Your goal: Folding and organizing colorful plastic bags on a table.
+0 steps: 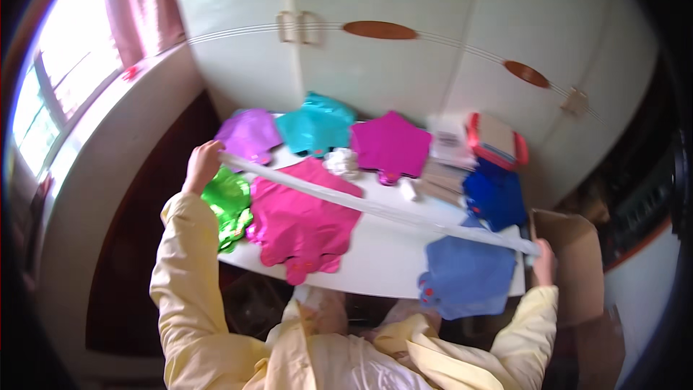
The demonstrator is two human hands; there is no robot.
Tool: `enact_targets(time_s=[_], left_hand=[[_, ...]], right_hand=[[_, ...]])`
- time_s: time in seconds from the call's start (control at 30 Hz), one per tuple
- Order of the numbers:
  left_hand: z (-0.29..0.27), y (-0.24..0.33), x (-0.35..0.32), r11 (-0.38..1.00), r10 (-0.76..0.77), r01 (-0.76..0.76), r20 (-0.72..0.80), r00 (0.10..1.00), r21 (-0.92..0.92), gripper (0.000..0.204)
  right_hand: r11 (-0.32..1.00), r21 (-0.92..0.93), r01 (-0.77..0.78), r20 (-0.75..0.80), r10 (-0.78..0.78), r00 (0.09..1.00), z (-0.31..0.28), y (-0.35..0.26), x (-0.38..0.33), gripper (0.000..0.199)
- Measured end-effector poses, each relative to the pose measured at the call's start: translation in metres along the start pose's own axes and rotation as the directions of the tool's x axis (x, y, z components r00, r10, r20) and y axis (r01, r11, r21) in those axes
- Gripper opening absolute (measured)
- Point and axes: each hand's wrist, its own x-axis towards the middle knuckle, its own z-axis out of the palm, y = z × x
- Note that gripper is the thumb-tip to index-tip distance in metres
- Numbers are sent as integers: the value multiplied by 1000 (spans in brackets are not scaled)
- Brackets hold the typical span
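A long, whitish, see-through plastic strip (368, 206) is stretched taut across the table, slanting down from left to right. At its far-left end my left hand (204, 165) is closed on it, beside a purple flat shiny piece (249, 133). My right hand (543, 261) grips the other end, past the table's right edge, close to a light blue flat piece (473, 274). Below the strip lies a large pink flat piece (303, 220) with a lobed edge. A crumpled shiny green piece (229, 206) is just below my left hand. The strip is slightly blurred.
Along the back of the white table (382, 267) lie a teal piece (316, 126), a magenta piece (391, 146), a crumpled white wad (341, 163) and a dark blue piece (494, 196). A red-edged pouch (497, 141) sits back right. A cardboard box (570, 267) stands right of the table.
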Motion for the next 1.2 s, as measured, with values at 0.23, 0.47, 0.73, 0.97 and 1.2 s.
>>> enact_targets(time_s=[0.23, 0.47, 0.73, 0.97, 1.2], left_hand=[[-30, -64, -36, 952, -236, 241, -48, 971, 188, 11], [-44, -110, -57, 913, -274, 320, -202, 940, 252, 10], [-57, -161, -95, 798, -526, 547, -152, 837, 252, 9], [-100, -164, -162, 869, -493, 459, -397, 774, -185, 10], [-151, -88, -257, 400, -690, 330, -44, 723, -855, 4]], right_hand=[[985, 143, 93, -97, -79, 992, -14, 0, 0, 23], [984, 146, 104, -89, -92, 992, -30, -24, -9, 37], [989, 114, 98, -82, -89, 993, -24, -40, -17, 34], [981, 150, 121, -145, -99, 984, -21, -33, -32, 44], [931, 318, -179, -318, 282, 905, -44, 96, -128, 20]])
